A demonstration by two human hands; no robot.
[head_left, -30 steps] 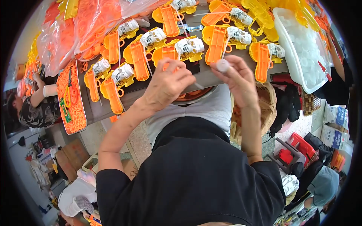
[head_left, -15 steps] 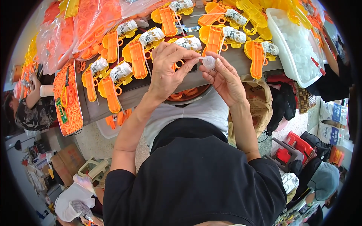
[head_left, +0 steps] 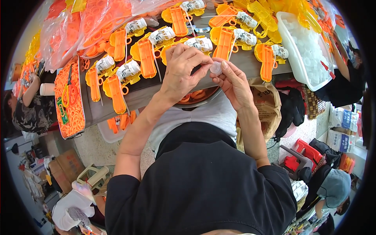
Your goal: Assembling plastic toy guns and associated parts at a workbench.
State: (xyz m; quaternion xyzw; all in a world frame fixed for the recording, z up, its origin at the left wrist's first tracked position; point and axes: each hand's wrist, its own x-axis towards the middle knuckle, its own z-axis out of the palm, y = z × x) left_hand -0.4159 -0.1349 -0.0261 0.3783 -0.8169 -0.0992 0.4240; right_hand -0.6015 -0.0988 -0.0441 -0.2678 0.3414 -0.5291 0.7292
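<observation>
My right hand (head_left: 235,82) pinches a small round translucent white plastic cap (head_left: 216,68) between thumb and fingers, just above the table's near edge. My left hand (head_left: 182,70) is closed beside it, thumb and fingertips meeting at the cap's left edge; what lies between those fingertips is hidden. Beyond my hands lie several toy-gun halves in yellow with orange grips, such as this toy-gun half (head_left: 145,56), each with a white printed cylinder and most with a thin white stick. Another white cylinder (head_left: 199,43) lies just behind my left hand.
A white tub (head_left: 286,47) of translucent caps stands at the right. At the left, a tray (head_left: 70,135) holds orange rings, with scissors (head_left: 69,94) on top. Bags of orange parts (head_left: 98,23) fill the back left. A bowl (head_left: 203,102) with orange parts sits below my hands. Other people work on both sides.
My left fingertips have come up against the cap; the thin white stick seen between them and the cap is now out of sight. The cap has shifted slightly left and down.
</observation>
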